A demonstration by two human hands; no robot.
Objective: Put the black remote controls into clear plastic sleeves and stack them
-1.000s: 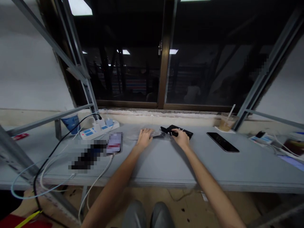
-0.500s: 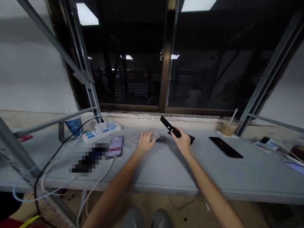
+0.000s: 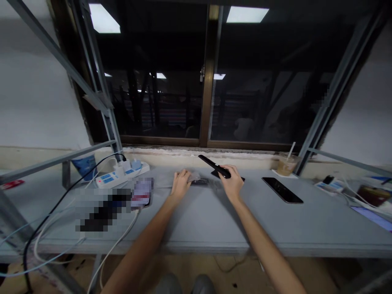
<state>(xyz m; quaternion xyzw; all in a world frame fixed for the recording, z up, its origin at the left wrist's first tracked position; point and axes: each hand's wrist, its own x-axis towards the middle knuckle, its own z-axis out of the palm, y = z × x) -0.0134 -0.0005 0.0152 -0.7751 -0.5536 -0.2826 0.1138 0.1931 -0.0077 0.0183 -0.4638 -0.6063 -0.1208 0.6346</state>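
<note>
A black remote control point(image 3: 211, 164) is gripped in my right hand point(image 3: 232, 184), raised above the table with its far end pointing up and to the left. Its buttons are barely visible from this angle. Under that hand lies a flat dark object point(image 3: 216, 174), mostly covered. My left hand point(image 3: 181, 183) rests low at the table with its fingers curled on a crumpled clear plastic bag point(image 3: 194, 177). Something dark shows in or beneath the plastic, too unclear to name.
On the grey table point(image 3: 208, 222), a black phone point(image 3: 282, 190) and an iced drink cup point(image 3: 286, 165) sit right. Leftward are a white power strip point(image 3: 107, 178), a blue cup point(image 3: 85, 166), a charging phone point(image 3: 142, 193) and trailing cables point(image 3: 121, 239). Metal posts point(image 3: 112, 122) frame the window.
The remote has turned, so its button face is less visible. My left fingers have curled in more on the plastic bag. The whole view has shifted slightly.
</note>
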